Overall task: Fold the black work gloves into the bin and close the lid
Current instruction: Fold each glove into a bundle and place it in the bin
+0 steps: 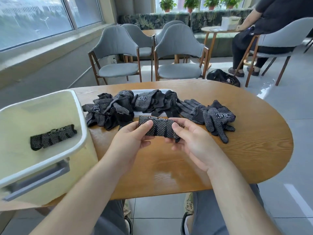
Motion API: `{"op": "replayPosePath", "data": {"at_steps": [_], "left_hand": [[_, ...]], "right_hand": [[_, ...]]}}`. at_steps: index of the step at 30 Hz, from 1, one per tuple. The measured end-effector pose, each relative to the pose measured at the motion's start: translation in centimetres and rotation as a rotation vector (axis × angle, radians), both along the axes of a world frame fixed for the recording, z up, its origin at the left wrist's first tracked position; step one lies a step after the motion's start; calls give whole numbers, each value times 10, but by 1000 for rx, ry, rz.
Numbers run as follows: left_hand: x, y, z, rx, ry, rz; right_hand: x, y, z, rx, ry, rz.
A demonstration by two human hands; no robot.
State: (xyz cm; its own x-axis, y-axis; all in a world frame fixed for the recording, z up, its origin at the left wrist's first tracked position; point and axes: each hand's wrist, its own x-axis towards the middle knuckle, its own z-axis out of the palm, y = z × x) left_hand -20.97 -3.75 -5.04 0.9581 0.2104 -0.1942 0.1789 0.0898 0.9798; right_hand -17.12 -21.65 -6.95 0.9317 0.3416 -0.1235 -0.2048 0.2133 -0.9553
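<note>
Head view: oval wooden table (237, 167), grey chairs (179, 53), bright windows (33, 19).

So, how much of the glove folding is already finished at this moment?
Early stage. Done: one folded bundle lies inside the open bin. In hand: the left hand and the right hand hold a second folded glove bundle above the table. Left: the loose glove pile behind is unfolded, and the white lid under it is not on the bin.
</note>
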Motion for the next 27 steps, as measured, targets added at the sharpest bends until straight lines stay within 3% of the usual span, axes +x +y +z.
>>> {"op": "replayPosePath", "data": {"at_steps": [5,10,21,24,27], "left_hand": [[-13,14,57,93,-86,69],[-29,66,97,183,-61,94],[-72,223,117,456,216,17],[-64,242,112,615,309,48],[-47,252,102,872,455,6]], "right_hand": [[-1,23,48,15,-142,9],[0,68,92,-121,-235,132],[9,239,129,-649,-428,699],[14,279,126,-770,-375,755],[22,315,112,-945,-465,799]]}}
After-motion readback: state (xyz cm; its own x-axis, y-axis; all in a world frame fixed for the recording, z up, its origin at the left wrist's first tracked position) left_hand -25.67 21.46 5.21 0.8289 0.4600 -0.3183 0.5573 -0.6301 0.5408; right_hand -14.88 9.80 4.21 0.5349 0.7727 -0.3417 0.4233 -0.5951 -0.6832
